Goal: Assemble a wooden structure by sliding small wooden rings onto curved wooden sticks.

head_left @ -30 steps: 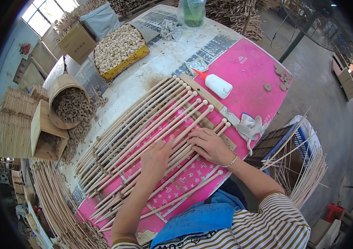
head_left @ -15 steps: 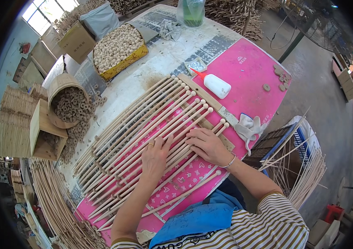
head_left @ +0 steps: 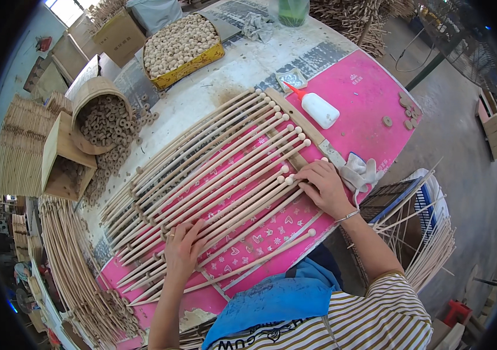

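Observation:
Long pale wooden sticks with round ball ends (head_left: 225,175) lie side by side on the pink-covered table, most with brown wooden rings near their lower left ends. My left hand (head_left: 183,248) lies across the nearer sticks toward those ends, its fingers somewhat spread and touching them. At the ball ends, my right hand (head_left: 325,189) has its fingers bent around a stick; a ball shows just above its knuckles. Part of that grip is hidden. One separate stick (head_left: 260,261) lies nearer my body.
A white glue bottle (head_left: 320,111) with a red nozzle lies beyond the wooden strip (head_left: 301,122). A yellow box (head_left: 193,65) holds wooden balls. Brown rings spill from a tipped wooden bucket (head_left: 98,96). Gloves (head_left: 358,173) lie at the right, above a crate of sticks (head_left: 414,204).
My left hand has slid down along the sticks toward their ringed ends. My right hand has moved right, and some near ball-ended sticks have shifted toward me. The view has also shifted slightly.

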A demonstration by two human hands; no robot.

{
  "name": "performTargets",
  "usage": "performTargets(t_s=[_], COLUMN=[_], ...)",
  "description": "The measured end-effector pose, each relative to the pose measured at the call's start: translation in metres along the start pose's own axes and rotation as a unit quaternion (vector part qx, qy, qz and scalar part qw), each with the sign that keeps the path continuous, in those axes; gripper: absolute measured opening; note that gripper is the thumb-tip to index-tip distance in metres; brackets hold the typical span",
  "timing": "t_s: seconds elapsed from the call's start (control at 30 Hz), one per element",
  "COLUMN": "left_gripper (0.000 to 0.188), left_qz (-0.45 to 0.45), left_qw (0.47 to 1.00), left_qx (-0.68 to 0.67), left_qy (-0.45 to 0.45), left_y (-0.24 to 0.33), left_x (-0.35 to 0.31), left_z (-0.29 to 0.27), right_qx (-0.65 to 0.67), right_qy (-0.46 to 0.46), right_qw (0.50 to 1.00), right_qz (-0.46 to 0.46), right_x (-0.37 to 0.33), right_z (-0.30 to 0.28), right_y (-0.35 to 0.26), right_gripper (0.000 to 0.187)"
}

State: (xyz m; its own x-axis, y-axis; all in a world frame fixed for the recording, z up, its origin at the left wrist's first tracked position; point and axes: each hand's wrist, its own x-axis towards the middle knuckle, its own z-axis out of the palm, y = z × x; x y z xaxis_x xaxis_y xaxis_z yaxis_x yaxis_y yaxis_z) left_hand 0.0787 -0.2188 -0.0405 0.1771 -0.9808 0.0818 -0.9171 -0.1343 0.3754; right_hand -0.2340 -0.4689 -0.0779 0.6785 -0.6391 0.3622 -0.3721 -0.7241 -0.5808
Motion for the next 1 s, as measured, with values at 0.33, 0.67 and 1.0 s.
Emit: performTargets(t_s=[0.33,0.67,1.0], left_gripper=[0.041,0.053,0.052], left_qz=[-0.044,-0.067,-0.093], left_qw=[0.990,0.978,0.963], left_qx=[-0.129,-0.173,-0.234], left_qy=[-0.046,-0.090,-0.094], left_y=[-0.009,0.008,0.007], left_x=[-0.001,0.007,0.025], left_z=[0.012,0.005,0.028], right_qx=[0.074,0.044,0.073], right_qy=[-0.019,-0.011,-0.027], right_qw=[0.997,0.997,0.993], right_qz=[-0.001,0.055,0.085], right_x=[-0.019,-0.010,-0.001], right_z=[0.002,-0.001,0.001], right_y=[-0.010,-0.019,-0.008], right_gripper=[0.015,0.029,0.042])
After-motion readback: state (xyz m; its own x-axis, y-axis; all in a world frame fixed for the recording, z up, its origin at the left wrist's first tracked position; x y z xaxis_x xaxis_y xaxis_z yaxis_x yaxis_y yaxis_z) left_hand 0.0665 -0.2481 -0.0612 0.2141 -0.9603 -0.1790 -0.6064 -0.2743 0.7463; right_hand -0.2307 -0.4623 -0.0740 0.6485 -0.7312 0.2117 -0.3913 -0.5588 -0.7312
